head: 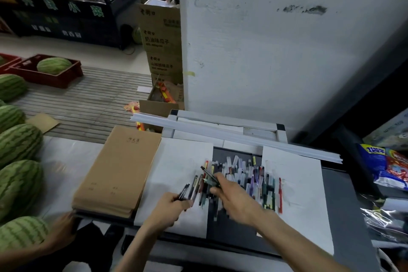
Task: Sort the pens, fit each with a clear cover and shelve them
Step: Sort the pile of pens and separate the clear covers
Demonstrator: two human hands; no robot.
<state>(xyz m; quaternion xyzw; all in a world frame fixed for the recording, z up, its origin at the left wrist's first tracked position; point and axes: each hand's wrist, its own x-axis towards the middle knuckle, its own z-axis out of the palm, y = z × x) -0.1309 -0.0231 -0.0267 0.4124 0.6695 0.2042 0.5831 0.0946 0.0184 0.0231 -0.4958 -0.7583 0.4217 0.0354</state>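
Observation:
A heap of several pens (249,181) in mixed colours lies across a dark counter (344,201) between two white sheets (183,161). My left hand (170,207) grips a small bunch of dark pens (184,191) pointing up and right over the left sheet. At the heap's left edge, my right hand (234,194) pinches one dark pen (209,175), which slants up to the left. A red pen (280,194) lies alone on the right sheet. The picture is blurred, so I cannot make out clear covers.
A stack of brown notebooks (119,172) lies left of the sheets. Long white strips (231,134) cross the back of the counter. Watermelons (19,143) line the left side. Snack bags (384,165) sit at the right. Another person's hand (63,229) rests at the lower left.

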